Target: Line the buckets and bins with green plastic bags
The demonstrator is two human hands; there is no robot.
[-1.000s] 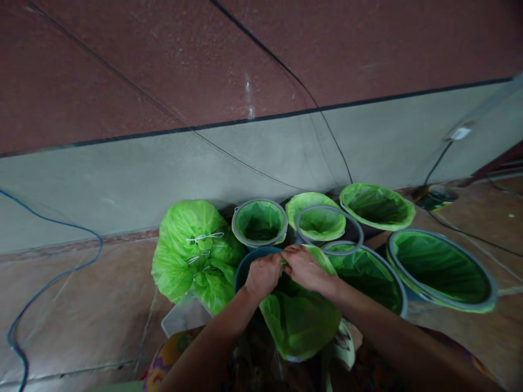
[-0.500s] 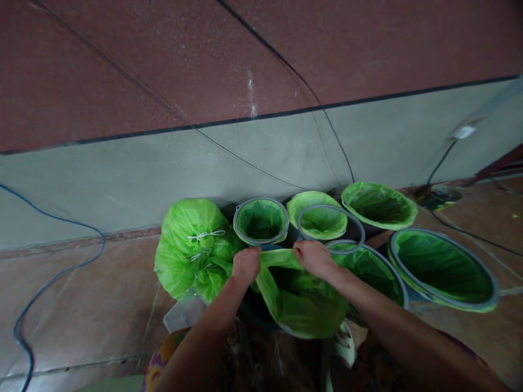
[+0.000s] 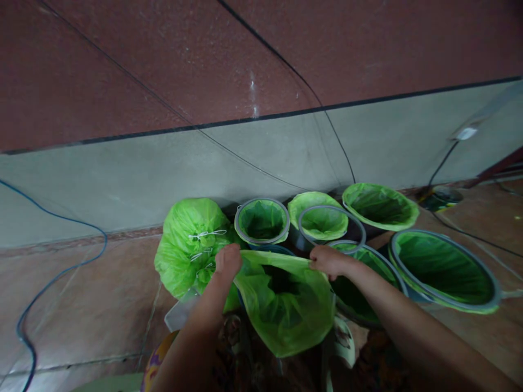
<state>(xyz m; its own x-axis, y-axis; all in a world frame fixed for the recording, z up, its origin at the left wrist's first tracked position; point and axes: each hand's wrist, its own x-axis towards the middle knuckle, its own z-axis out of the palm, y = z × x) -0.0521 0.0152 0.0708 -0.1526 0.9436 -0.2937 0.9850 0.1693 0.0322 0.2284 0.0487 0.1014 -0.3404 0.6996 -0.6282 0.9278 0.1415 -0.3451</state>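
Observation:
A green plastic bag (image 3: 290, 316) spreads open between my hands over a blue bin that it mostly hides. My left hand (image 3: 229, 260) is closed on the left end of the bag's far edge. On the right end of that edge my right hand (image 3: 330, 261) is closed too, and the edge is stretched taut between them. Just beyond stands a bin (image 3: 261, 220) lined in green, with a grey ring round its mouth. A loose grey ring (image 3: 363, 228) leans over a lined bin (image 3: 316, 201) behind my right hand.
Tied green bags (image 3: 192, 223) with white strings lie at the left, beside a clear plastic container (image 3: 180, 310). More lined bins (image 3: 443, 272) stand at the right. A blue cable (image 3: 61, 277) crosses the tiled floor; dark cables run down the wall.
My hands have moved apart, the left one leftward and the right one rightward. Between them the bag's mouth is wider and its near side hangs lower.

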